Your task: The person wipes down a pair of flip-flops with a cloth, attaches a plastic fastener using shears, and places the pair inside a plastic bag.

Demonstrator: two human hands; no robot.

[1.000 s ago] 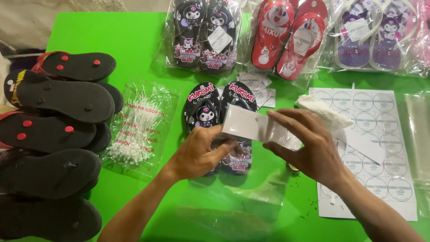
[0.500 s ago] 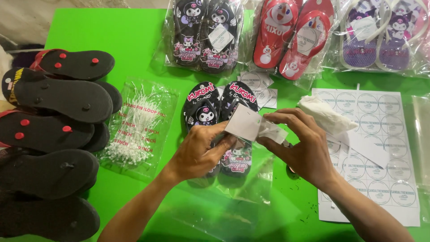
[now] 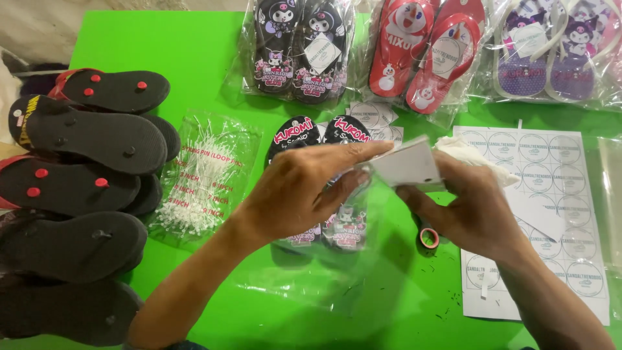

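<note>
Over the middle of a green table (image 3: pixel 194 78), my left hand (image 3: pixel 304 188) and my right hand (image 3: pixel 463 204) both pinch a small white card (image 3: pixel 408 165). Directly beneath them lies a black pair of cartoon-printed flip-flops (image 3: pixel 304 133), partly hidden by my left hand, on a sheet of clear plastic (image 3: pixel 311 285). My right hand also holds crumpled white paper (image 3: pixel 466 152) against its back fingers.
A pile of black flip-flops (image 3: pixel 78 194) fills the left side. A clear bag of white loop pins (image 3: pixel 204 178) lies beside it. Bagged pairs, black (image 3: pixel 298 48), red (image 3: pixel 424 55) and purple (image 3: pixel 551 52), line the far edge. A round-sticker sheet (image 3: pixel 551 214) and a small tape roll (image 3: pixel 429 238) lie right.
Both hands have come closer together and nearer the camera, with the white card turned flatter between them. The view has shifted slightly.
</note>
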